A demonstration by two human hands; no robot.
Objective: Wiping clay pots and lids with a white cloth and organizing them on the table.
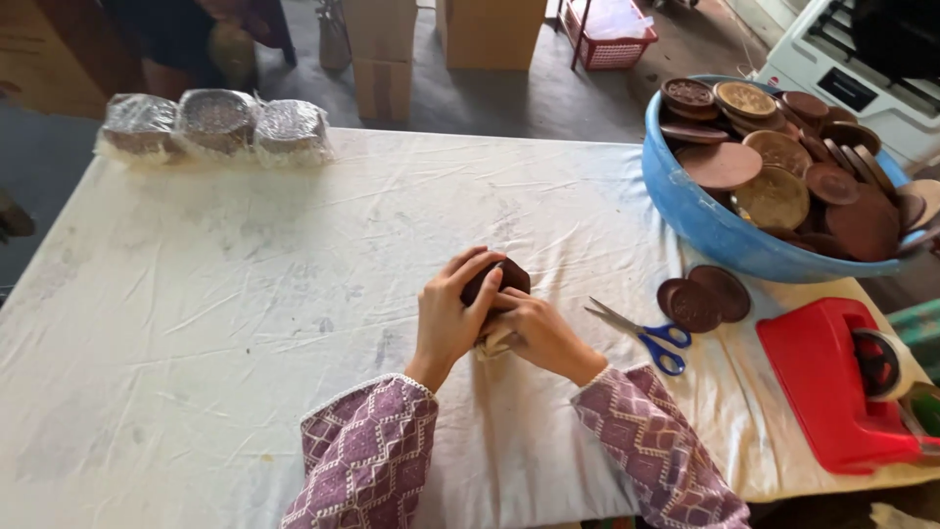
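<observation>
- Left hand [448, 312] and right hand [534, 328] both closed around a small dark brown round disc [494, 277], held between them just above the white cloth-covered table [245, 323].
- Blue-handled scissors [641, 333] just right of right hand.
- Two brown discs [703, 298], red tape dispenser [832, 382] and blue bowl of discs [700, 220] further right.

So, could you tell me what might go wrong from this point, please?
The scissors lie open with blades pointing toward the right hand, so a sideways move could catch them. The blue basin sits heaped near the table's right edge; discs could slide off. The dark disc gripped by the left hand might slip out.
</observation>
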